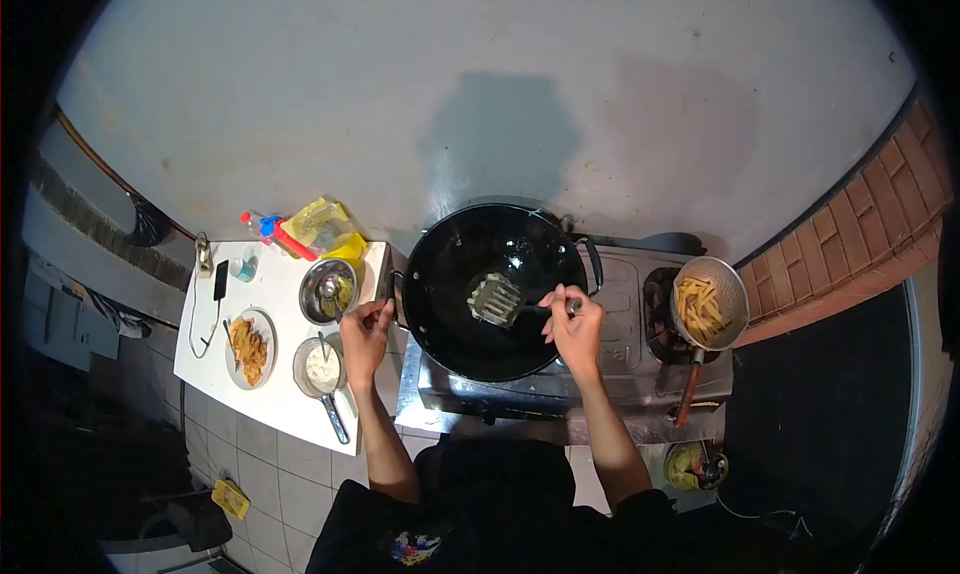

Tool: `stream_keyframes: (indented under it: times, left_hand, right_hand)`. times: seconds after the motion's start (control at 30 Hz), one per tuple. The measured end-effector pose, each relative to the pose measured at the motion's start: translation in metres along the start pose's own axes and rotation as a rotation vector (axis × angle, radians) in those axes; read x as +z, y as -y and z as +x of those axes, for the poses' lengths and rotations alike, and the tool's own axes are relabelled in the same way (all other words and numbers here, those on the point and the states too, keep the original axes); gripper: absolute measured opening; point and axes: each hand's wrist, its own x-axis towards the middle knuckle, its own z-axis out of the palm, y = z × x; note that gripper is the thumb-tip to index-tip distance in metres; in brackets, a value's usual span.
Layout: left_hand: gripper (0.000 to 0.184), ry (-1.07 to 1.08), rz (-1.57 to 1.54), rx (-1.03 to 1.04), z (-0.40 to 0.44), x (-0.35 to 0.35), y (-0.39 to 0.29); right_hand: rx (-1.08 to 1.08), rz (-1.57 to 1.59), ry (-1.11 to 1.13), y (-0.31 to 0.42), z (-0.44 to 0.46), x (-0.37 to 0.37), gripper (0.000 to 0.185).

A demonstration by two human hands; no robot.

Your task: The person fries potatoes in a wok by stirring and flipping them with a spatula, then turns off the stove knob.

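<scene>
A large black wok [450,334] sits on the stove, with oil and a small pale piece of food [478,299] at its bottom. My left hand [366,338] is closed, thumb and fingers pinched at the wok's left loop handle [399,300]. In my right hand [575,332] is the handle of a slotted spatula [498,300], gripped over the wok's right side. The spatula's slotted head rests on or just above the pale food; I cannot tell which.
Right of the wok, a small pan [738,304] of fries stands on the stove [615,274]. The white table [285,414] at left bears a plate [262,322] of fried food, a metal bowl [312,306], a handled strainer or pot [303,369] of white contents, and yellow packaging [320,224].
</scene>
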Motion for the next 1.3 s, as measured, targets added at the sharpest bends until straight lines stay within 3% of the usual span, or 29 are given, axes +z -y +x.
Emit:
stream_keyframes:
  times: [0.07,0.1,0.53,0.77,0.93,1.3]
  left_hand:
    - [0.029,0.006,0.068,0.018,0.000,-0.001,-0.004]
    - [0.029,0.005,0.068,0.016,0.000,0.000,-0.001]
    - [0.028,0.003,0.066,0.069,0.009,0.000,0.007]
    - [0.026,-0.004,0.075,0.057,0.011,-0.001,0.001]
    - [0.026,-0.022,0.045,0.094,0.014,0.002,0.015]
    - [0.027,0.023,0.020,0.003,0.012,-0.001,0.014]
  right_hand:
    - [-0.020,-0.069,0.018,-0.006,0.002,0.001,0.028]
    - [-0.139,-0.160,0.003,-0.009,0.005,0.002,0.026]
    - [-0.102,-0.089,-0.012,0.021,0.009,-0.009,0.030]
    - [-0.190,-0.315,0.027,0.045,0.020,-0.017,0.027]
    - [-0.389,-0.503,0.104,0.060,0.023,-0.013,0.018]
    - [-0.483,-0.699,0.194,0.080,0.051,0.009,0.029]
